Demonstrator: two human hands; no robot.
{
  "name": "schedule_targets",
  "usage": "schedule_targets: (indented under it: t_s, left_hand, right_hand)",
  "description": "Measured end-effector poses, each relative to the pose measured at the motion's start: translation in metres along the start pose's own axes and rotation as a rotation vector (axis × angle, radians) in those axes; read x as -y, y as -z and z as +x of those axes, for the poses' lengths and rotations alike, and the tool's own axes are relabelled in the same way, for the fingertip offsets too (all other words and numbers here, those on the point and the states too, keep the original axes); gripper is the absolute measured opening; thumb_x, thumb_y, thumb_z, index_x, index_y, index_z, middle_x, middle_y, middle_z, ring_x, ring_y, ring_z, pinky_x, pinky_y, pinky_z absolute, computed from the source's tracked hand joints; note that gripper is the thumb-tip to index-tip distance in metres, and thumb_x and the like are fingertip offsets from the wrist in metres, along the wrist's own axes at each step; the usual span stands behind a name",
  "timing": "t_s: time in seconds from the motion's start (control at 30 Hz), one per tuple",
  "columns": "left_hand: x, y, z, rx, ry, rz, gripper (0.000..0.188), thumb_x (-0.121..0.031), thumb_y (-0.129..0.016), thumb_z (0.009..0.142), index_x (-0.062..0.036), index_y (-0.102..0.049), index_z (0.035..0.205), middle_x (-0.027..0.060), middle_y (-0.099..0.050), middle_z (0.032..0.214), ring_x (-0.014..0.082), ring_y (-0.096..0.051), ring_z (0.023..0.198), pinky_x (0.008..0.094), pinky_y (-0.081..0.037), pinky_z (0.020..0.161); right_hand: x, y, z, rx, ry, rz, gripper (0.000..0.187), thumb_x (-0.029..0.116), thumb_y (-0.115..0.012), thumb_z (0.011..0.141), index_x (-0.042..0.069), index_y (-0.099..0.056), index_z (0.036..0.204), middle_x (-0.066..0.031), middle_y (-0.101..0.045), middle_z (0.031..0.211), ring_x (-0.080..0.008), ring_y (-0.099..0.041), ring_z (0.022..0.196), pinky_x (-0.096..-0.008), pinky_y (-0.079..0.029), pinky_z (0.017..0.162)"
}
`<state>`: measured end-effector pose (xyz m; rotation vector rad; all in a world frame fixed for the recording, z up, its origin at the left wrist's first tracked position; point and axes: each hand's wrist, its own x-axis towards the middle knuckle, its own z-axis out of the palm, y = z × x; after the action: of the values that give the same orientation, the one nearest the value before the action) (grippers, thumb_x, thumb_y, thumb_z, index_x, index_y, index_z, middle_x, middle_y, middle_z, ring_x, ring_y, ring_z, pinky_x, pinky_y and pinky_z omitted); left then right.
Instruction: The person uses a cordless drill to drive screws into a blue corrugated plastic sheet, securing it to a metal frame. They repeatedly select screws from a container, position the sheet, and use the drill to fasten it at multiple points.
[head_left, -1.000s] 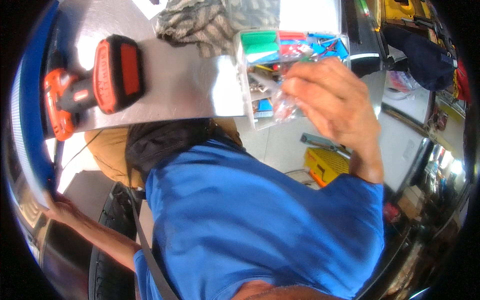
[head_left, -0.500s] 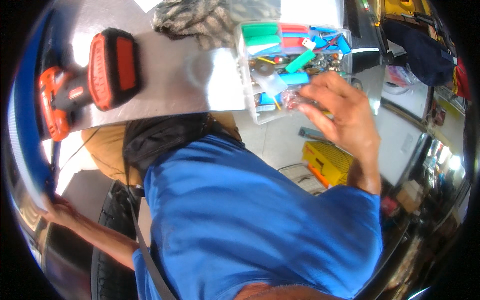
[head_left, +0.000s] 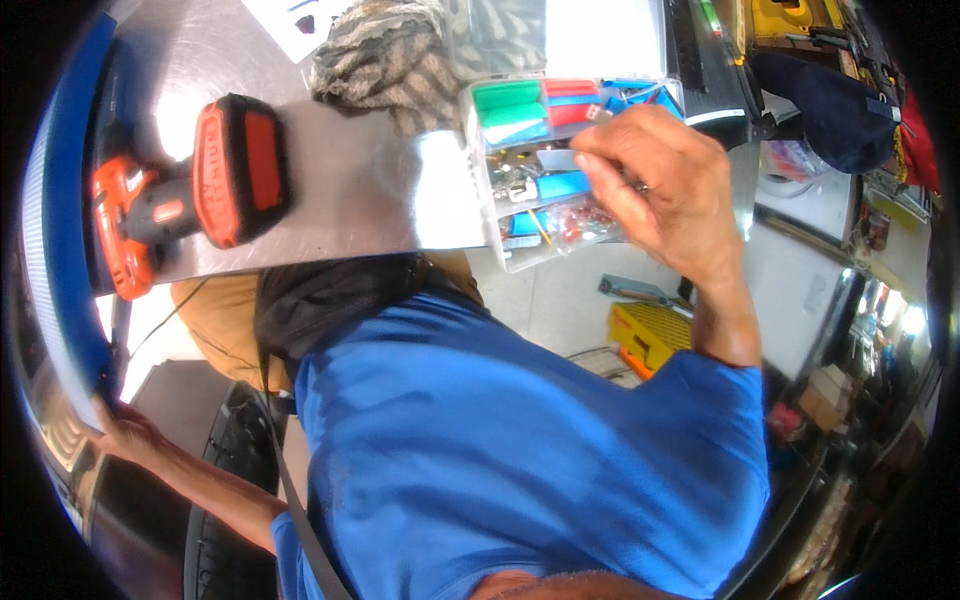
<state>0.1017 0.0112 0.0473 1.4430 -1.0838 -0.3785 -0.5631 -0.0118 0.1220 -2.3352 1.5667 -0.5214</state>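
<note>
My right hand (head_left: 665, 185) is over a clear compartment box (head_left: 500, 262), thumb and fingertips pinched on a small pale flat piece (head_left: 556, 160). The box holds green sleeves (head_left: 507, 100), red sleeves (head_left: 570, 90), blue pieces (head_left: 563, 186) and small mixed hardware. A clear bag with red bits (head_left: 585, 220) lies in its near compartment. My hand hides the box's right part. At the far left, my left hand (head_left: 125, 432) is by the lower edge of a blue ribbed panel (head_left: 55, 260); its fingers are not clear.
An orange and black cordless drill (head_left: 215, 180) lies on the metal table (head_left: 350, 200). A striped cloth (head_left: 380, 60) sits beside the open box lid (head_left: 495, 40). A yellow case (head_left: 650, 335) is lower down to the right; a dark cap (head_left: 830, 110) lies beyond.
My right hand has gone from loosely spread fingers above the near compartment to a pinch over the middle one. The green piece lying across the box no longer shows. The view has shifted slightly.
</note>
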Motion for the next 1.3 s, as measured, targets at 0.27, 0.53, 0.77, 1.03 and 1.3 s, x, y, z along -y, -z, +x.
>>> schedule_targets:
  t_s: [0.27, 0.53, 0.77, 1.03, 1.3]
  left_hand:
    - [-0.001, -0.004, -0.002, -0.055, 0.063, 0.033, 0.064, -0.015, -0.075, 0.089, 0.0094, -0.043, 0.140, 0.0240, -0.055, 0.134, 0.0310, -0.056, 0.122, 0.0424, -0.043, 0.109]
    - [-0.005, -0.004, -0.002, -0.024, 0.037, 0.034, 0.059, -0.018, -0.074, 0.089, 0.0074, -0.050, 0.136, 0.0223, -0.057, 0.132, 0.0311, -0.056, 0.122, 0.0423, -0.042, 0.109]
    - [0.007, 0.014, 0.001, -0.023, 0.093, 0.028, 0.064, -0.015, -0.076, 0.089, 0.0066, -0.043, 0.140, 0.0235, -0.056, 0.132, 0.0300, -0.060, 0.115, 0.0408, -0.048, 0.103]
    - [0.000, 0.012, 0.002, 0.018, 0.045, 0.039, 0.068, -0.017, -0.077, 0.089, 0.0059, -0.041, 0.142, 0.0233, -0.055, 0.133, 0.0293, -0.061, 0.113, 0.0389, -0.049, 0.100]
    - [0.012, 0.026, 0.005, 0.033, 0.041, -0.003, 0.067, -0.014, -0.079, 0.087, 0.0135, -0.041, 0.136, 0.0249, -0.059, 0.127, 0.0281, -0.064, 0.107, 0.0370, -0.053, 0.097]
  right_hand:
    - [-0.009, 0.029, -0.012, 0.039, -0.044, -0.122, 0.016, 0.005, -0.076, 0.079, 0.006, -0.070, 0.094, -0.0080, -0.065, 0.084, -0.0275, -0.064, 0.076, -0.0378, -0.052, 0.070]
    - [0.014, 0.019, 0.007, 0.286, 0.135, -0.137, 0.028, 0.030, -0.079, 0.075, 0.011, -0.071, 0.094, -0.0060, -0.055, 0.090, -0.0261, -0.055, 0.091, -0.0411, -0.040, 0.079]
    - [0.002, 0.031, 0.010, 0.357, 0.130, -0.267, 0.062, 0.062, -0.075, 0.068, 0.011, -0.072, 0.102, -0.0064, -0.051, 0.093, -0.0261, -0.048, 0.093, -0.0415, -0.034, 0.082]
    - [0.001, 0.010, 0.007, 0.309, 0.185, -0.236, 0.067, 0.071, -0.072, 0.066, 0.016, -0.073, 0.105, -0.0052, -0.053, 0.099, -0.0264, -0.047, 0.098, -0.0467, -0.032, 0.089]
    - [0.003, 0.017, 0.006, 0.298, 0.162, -0.231, 0.042, 0.051, -0.074, 0.077, 0.015, -0.073, 0.098, -0.0035, -0.053, 0.099, -0.0253, -0.048, 0.096, -0.0448, -0.034, 0.090]
